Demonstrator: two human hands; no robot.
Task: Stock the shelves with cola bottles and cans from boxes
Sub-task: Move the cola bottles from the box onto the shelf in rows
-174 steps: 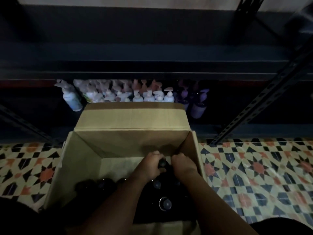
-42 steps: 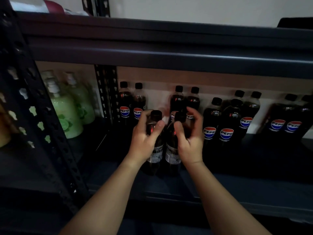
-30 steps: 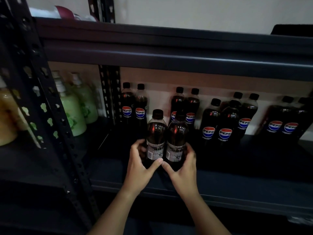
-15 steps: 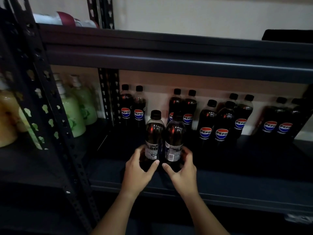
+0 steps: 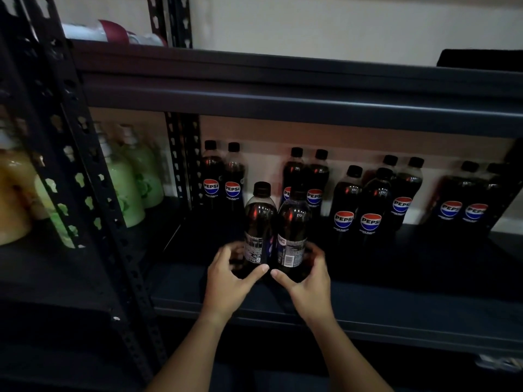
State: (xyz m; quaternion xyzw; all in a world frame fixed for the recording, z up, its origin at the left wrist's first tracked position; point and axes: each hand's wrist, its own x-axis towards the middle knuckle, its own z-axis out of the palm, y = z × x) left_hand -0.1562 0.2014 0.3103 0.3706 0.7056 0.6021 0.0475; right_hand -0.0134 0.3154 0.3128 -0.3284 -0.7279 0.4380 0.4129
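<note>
Two dark cola bottles stand upright side by side on the dark shelf (image 5: 396, 295), back labels facing me. My left hand (image 5: 229, 281) grips the base of the left bottle (image 5: 259, 222), thumb across its front. My right hand (image 5: 307, 278) grips the base of the right bottle (image 5: 294, 224) the same way. Behind them, pairs of Pepsi bottles (image 5: 222, 176) line the back of the shelf, with more Pepsi bottles (image 5: 368, 205) to the right.
A perforated black upright (image 5: 85, 193) divides this bay from the left one, where green soap bottles (image 5: 127, 182) and a yellow one (image 5: 14, 199) stand. The upper shelf beam (image 5: 283, 91) overhangs. Bare shelf surface lies front right.
The bottles came from the box on the floor to the shelf. Over the last second my hands slid down from their necks to their bases; the bottles now stand on the shelf.
</note>
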